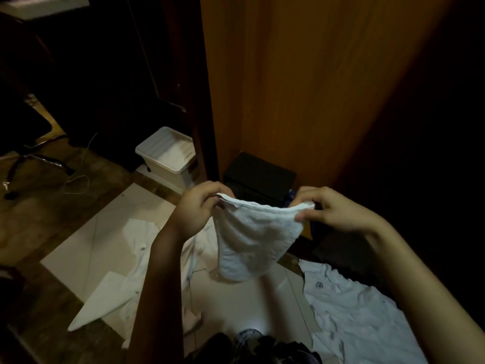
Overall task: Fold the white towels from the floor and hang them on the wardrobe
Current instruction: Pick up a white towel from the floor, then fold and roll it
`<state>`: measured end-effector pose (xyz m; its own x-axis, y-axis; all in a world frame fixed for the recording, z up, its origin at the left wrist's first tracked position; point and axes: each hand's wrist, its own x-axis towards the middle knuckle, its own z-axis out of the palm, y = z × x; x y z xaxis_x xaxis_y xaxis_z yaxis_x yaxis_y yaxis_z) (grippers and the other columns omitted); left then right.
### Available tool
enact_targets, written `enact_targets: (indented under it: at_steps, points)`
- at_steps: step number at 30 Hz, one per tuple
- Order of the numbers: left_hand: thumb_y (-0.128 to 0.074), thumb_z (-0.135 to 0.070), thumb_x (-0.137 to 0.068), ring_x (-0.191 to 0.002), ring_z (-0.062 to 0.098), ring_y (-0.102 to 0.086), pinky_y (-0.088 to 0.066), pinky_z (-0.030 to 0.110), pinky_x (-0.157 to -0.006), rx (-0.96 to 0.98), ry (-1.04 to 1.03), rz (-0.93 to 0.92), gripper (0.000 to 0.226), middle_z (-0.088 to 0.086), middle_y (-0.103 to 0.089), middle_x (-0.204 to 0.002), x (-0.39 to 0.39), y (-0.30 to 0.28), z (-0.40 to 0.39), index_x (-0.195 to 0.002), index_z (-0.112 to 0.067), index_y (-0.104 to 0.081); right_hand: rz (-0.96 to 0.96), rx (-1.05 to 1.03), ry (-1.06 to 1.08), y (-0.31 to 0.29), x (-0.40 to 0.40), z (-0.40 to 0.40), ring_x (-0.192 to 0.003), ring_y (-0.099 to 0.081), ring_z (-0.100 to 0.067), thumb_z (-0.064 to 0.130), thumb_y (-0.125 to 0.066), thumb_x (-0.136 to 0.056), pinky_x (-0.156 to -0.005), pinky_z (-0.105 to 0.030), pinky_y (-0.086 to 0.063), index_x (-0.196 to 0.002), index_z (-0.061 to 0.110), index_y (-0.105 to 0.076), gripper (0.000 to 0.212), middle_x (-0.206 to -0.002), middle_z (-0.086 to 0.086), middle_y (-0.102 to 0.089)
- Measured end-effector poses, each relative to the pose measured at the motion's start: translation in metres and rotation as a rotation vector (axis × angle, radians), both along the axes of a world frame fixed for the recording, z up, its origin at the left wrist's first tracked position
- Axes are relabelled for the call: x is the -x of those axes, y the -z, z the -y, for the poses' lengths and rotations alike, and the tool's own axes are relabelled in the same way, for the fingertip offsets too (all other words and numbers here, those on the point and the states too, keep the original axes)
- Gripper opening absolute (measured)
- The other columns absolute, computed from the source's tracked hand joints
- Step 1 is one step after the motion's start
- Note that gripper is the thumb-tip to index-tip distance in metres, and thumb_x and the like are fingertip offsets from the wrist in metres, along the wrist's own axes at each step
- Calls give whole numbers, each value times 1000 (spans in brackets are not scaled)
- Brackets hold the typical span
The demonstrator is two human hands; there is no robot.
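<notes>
A small white towel (pixel 252 240) hangs in the air in front of me, folded over so its lower end droops in a rounded pouch. My left hand (pixel 202 206) pinches its top left corner. My right hand (pixel 330 208) pinches the top right corner. The top edge sags a little between the two hands. The brown wooden wardrobe (pixel 301 88) stands straight ahead, its inside lit at the middle and dark at the right. On the pale floor lie more white cloths: one (pixel 147 248) at the left below my left arm, another (pixel 359 311) at the lower right.
A white lidded plastic box (pixel 168 153) stands by the wardrobe's left edge. A black box (pixel 259 174) sits on the wardrobe floor behind the towel. An office chair base (pixel 34 153) and a loose white cable (pixel 78 182) lie at the far left. Dark clothing (pixel 262 348) lies at the bottom.
</notes>
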<state>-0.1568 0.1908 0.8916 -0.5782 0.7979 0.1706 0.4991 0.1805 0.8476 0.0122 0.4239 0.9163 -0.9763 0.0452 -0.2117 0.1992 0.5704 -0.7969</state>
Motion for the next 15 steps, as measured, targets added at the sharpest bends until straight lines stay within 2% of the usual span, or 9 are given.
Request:
enact_targets:
  at_steps: [3, 6, 7, 10, 12, 14, 15]
  points:
    - [-42, 7, -91, -89, 12, -62, -50, 20, -78, -28, 58, 40, 39, 9, -64, -93, 2, -4, 3, -86, -24, -65, -13, 212, -61, -1, 5, -1, -102, -61, -16, 16, -64, -86, -87, -26, -48, -96, 19, -68, 12, -110, -4, -63]
    - [-42, 9, -92, -86, 9, -63, -50, 18, -73, -25, 38, 86, 41, -4, -66, -90, 6, -10, 5, -86, -25, -64, -29, 276, -26, 3, 13, -2, -95, -60, -37, 24, -64, -85, -80, -38, -47, -98, 15, -68, 17, -101, -8, -66]
    - [-43, 7, -92, -84, 6, -62, -50, 16, -69, -38, 15, 95, 38, -7, -66, -89, 7, -12, 5, -89, -25, -64, -50, 267, 1, 4, 16, -2, -93, -60, -36, 24, -64, -86, -77, -37, -47, -98, 15, -68, 15, -98, -7, -66]
    - [-49, 8, -91, -73, 1, -61, -48, 14, -57, -59, -167, 169, 33, -1, -61, -92, 14, -10, 8, -104, -20, -60, -108, 254, 174, 6, 24, 1, -86, -65, -8, 11, -59, -92, -74, -19, -50, -96, 18, -65, 11, -94, 3, -67]
    - [-52, 7, -90, -69, 9, -61, -52, 18, -55, -29, -259, 234, 33, 5, -60, -88, 15, -6, 6, -113, -16, -57, -180, 71, 267, 10, 29, 4, -84, -63, -1, 13, -58, -93, -72, -19, -49, -97, 22, -64, 12, -96, 8, -65]
    - [-54, 5, -90, -73, 23, -64, -59, 31, -60, 8, -292, 306, 34, 13, -59, -89, 13, -3, 2, -119, -14, -55, -239, -194, 320, 17, 33, 11, -81, -63, -6, 19, -56, -95, -70, -25, -50, -109, 23, -61, 16, -96, 10, -65]
    - [-54, 5, -90, -75, 25, -63, -60, 34, -61, 8, -311, 356, 37, 14, -57, -89, 12, -3, 0, -122, -13, -54, -263, -317, 320, 21, 34, 14, -73, -62, -9, 21, -55, -95, -65, -28, -50, -120, 23, -57, 25, -89, 8, -66]
